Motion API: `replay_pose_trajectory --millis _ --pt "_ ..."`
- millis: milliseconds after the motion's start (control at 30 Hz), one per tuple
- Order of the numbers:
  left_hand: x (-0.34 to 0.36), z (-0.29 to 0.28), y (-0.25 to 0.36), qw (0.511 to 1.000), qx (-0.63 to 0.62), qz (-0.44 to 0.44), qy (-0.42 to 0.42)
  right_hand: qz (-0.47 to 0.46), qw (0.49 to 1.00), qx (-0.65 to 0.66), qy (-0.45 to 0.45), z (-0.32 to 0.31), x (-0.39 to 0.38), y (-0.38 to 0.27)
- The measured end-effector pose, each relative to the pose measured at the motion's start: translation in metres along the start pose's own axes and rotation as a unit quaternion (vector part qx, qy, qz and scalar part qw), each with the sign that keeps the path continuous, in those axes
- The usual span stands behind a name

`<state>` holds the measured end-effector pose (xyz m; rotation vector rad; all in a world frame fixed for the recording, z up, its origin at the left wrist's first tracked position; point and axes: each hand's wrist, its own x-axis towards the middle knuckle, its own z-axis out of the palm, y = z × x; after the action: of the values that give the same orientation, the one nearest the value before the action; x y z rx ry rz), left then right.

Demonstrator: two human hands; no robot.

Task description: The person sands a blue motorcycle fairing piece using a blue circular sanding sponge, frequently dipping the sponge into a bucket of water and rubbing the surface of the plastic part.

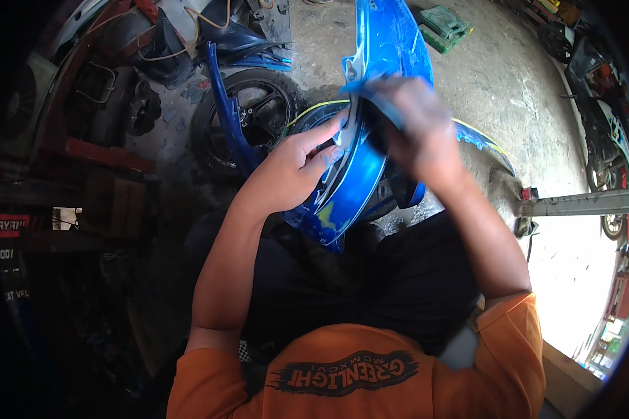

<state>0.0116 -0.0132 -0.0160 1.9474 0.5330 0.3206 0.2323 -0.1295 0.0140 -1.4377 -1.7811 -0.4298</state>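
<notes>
A long, curved blue motorcycle body panel (370, 164) stands in front of my knees, its paint scuffed whitish in places with a yellowish patch near the lower end. My left hand (297, 171) grips the panel's left edge, thumb on the near side and fingers reaching along the rim. Over the panel's middle, my right hand (416, 129) is closed and smeared by motion. It holds a dark, bent sheet of what looks like sandpaper (379, 105) against or just above the panel. The fingertips of that hand are partly blurred.
A black spoked wheel (248, 115) lies on the concrete floor, with a narrow dark-blue panel (227, 105) beside it. Another blue piece (486, 143) lies to the right. A green case (445, 28) is farther off. Motorcycles (597, 105) line the right side.
</notes>
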Motion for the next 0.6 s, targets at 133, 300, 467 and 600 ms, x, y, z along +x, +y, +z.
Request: replay_pose_trajectory --millis 133,300,467,600 --pt "0.004 0.001 0.013 1.000 -0.022 -0.002 -0.022 0.023 0.999 -0.026 0.036 0.000 -0.004 0.014" --pt "0.003 0.004 0.004 0.999 -0.028 -0.020 -0.013 -0.007 0.999 -0.006 0.046 0.004 0.003 0.009" --pt "0.006 0.007 -0.018 0.996 0.026 0.083 0.033 -0.028 0.999 0.015 0.005 0.007 -0.005 -0.001" --pt "0.004 0.003 0.010 0.999 -0.022 0.021 -0.008 0.036 0.997 -0.032 0.064 0.003 0.000 0.020"
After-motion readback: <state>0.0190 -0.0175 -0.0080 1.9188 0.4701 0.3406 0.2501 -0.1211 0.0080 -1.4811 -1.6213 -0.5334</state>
